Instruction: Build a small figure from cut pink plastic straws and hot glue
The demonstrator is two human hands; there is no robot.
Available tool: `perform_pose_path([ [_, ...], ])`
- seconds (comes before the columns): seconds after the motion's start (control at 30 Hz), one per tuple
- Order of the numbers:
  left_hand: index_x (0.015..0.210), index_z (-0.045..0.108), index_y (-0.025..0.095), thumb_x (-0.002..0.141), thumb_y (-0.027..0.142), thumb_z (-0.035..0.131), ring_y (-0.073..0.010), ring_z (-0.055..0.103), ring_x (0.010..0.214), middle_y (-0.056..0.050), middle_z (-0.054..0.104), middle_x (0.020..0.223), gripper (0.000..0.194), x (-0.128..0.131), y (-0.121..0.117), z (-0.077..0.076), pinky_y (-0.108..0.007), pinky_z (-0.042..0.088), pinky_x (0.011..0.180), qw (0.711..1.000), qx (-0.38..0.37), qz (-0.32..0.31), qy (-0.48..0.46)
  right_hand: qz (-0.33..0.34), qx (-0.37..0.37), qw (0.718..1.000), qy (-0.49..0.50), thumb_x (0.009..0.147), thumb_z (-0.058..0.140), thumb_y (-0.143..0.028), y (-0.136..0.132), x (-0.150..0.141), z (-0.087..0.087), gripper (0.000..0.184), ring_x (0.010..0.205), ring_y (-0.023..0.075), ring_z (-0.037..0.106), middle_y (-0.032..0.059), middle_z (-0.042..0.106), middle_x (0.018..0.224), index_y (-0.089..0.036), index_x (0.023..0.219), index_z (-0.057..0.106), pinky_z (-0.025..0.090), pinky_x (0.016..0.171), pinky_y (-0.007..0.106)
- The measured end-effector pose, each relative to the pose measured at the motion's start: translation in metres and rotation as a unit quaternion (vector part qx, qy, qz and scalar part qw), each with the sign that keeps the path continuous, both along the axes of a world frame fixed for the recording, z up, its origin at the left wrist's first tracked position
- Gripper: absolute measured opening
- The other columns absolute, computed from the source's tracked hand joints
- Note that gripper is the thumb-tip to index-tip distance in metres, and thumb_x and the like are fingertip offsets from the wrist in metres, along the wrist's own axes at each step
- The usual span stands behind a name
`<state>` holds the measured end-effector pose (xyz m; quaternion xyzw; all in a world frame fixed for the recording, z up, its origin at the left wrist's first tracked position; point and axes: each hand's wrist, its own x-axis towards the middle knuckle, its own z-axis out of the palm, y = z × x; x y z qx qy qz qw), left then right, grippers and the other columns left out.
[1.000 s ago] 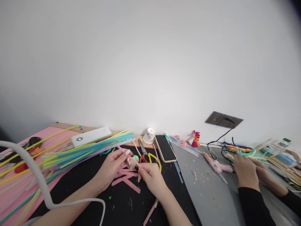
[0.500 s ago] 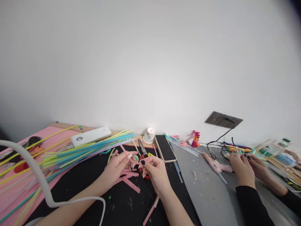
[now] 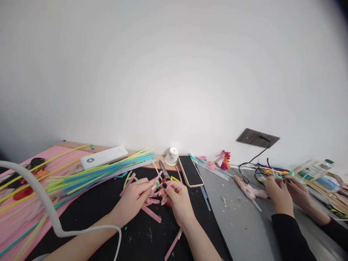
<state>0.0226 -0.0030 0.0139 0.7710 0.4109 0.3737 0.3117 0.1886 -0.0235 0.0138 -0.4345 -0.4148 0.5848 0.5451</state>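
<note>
Above the black table (image 3: 202, 223), left hand (image 3: 133, 198) and right hand (image 3: 177, 200) are close, both narrow. The left pinches a pink strip (image 3: 157, 177) between them; the right's hold I cannot tell. Gentle pressure should avoid crushing it.

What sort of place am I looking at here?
Probably a craft workspace: a bundle of colorful stems lies near the wall, short pink strips lie near the person's hands, and what looks like a glue gun is off to the right.
</note>
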Motion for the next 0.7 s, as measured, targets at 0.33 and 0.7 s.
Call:
perform_pose_path([
  [0.33, 0.12, 0.059, 0.026, 0.09, 0.019, 0.034, -0.0162, 0.058, 0.078, -0.003, 0.058, 0.083, 0.039, -0.0002, -0.0045, 0.0058, -0.025, 0.047, 0.071, 0.995, 0.007, -0.087, 0.054, -0.01, 0.009, 0.997, -0.078, 0.07, 0.067, -0.033, 0.0011, 0.0023, 0.0006, 0.02, 0.035, 0.0075, 0.049, -0.0019, 0.062, 0.052, -0.016, 0.064, 0.06, 0.043, 0.04, 0.019],
  [0.7, 0.116, 0.059, 0.024, 0.09, 0.014, 0.034, -0.0189, 0.057, 0.103, -0.006, 0.063, 0.107, 0.037, -0.0014, -0.0044, 0.0016, -0.028, 0.045, 0.091, 0.988, 0.042, -0.127, 0.072, -0.005, -0.018, 0.995, -0.094, 0.065, 0.072, -0.035, 0.0032, 0.0048, -0.0014, 0.022, 0.037, 0.0099, 0.055, -0.001, 0.064, 0.053, -0.016, 0.065, 0.061, 0.046, 0.04, 0.02],
])
